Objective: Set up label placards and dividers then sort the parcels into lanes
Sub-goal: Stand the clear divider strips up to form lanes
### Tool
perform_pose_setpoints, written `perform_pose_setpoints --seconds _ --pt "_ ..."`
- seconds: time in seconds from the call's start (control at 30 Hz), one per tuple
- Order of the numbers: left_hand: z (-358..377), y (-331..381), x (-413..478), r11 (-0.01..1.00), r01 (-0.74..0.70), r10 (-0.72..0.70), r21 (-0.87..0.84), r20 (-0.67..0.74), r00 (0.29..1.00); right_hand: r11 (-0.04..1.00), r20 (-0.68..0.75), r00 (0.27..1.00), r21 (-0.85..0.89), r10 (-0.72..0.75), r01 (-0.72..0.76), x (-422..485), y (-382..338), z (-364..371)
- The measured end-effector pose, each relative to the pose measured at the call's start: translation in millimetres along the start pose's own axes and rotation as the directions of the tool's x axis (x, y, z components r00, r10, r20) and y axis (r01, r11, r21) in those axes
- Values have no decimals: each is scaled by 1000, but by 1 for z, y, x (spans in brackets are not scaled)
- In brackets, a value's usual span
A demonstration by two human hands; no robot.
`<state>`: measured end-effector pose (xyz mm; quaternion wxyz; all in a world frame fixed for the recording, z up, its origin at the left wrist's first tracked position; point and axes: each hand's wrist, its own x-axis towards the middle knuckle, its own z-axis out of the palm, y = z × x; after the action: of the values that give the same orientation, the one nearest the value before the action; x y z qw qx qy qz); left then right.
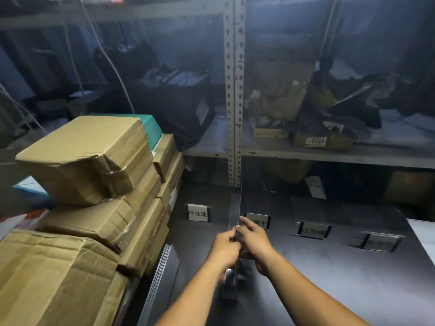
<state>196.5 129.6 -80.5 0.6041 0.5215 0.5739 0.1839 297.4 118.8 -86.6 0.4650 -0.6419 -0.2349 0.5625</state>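
Observation:
A clear upright divider panel [236, 208] stands on edge on the dark tabletop [329, 278], running away from me. My left hand [223, 249] and my right hand [255, 243] both grip its near part from either side. Several label placards stand in a row behind: one to the left of the divider [198, 212], one partly hidden by my right hand [259, 220], and two further right [313, 230] [379, 242]. Cardboard parcels [87, 158] are stacked at the left.
A pile of flat divider sheets [162, 274] lies beside the parcel stack. A metal shelving unit [234, 90] with dark bags and packages stands behind the table. A white sheet [423, 236] lies at the right edge.

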Motion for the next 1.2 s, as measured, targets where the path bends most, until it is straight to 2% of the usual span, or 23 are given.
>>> perform_pose_setpoints --seconds 0.23,0.57,0.63,0.77,0.83,0.93,1.03,1.13,1.2 --pt "-3 -2 -1 1000 9 -10 29 26 1000 997 -19 999 72 28 -26 -11 0 2" --pt "0 -2 -13 999 -31 31 10 15 999 999 -57 998 2 34 -34 -16 5 -4" --pt "-4 -2 -16 999 -24 24 26 4 1000 998 -57 998 -63 7 -11 -20 4 -7" --pt "-17 0 -27 982 -62 79 178 -88 993 940 -75 989 -329 -126 94 -29 -1 -13" --pt "-28 4 -42 918 -92 156 385 -140 978 870 -82 975 -472 -208 146 -39 -6 -12" --pt "-46 9 -66 636 -65 290 769 -160 944 728 -63 947 -657 -314 198 -57 -12 -4" --pt "-63 9 -89 461 -14 357 887 -172 918 566 -36 935 -804 -353 182 -82 -15 13" --pt "-80 1 -107 361 7 393 933 -159 906 372 17 918 -911 -397 178 -104 -9 31" --pt "-93 -7 -122 328 7 409 945 -148 900 272 53 891 -943 -451 194 -118 0 44"
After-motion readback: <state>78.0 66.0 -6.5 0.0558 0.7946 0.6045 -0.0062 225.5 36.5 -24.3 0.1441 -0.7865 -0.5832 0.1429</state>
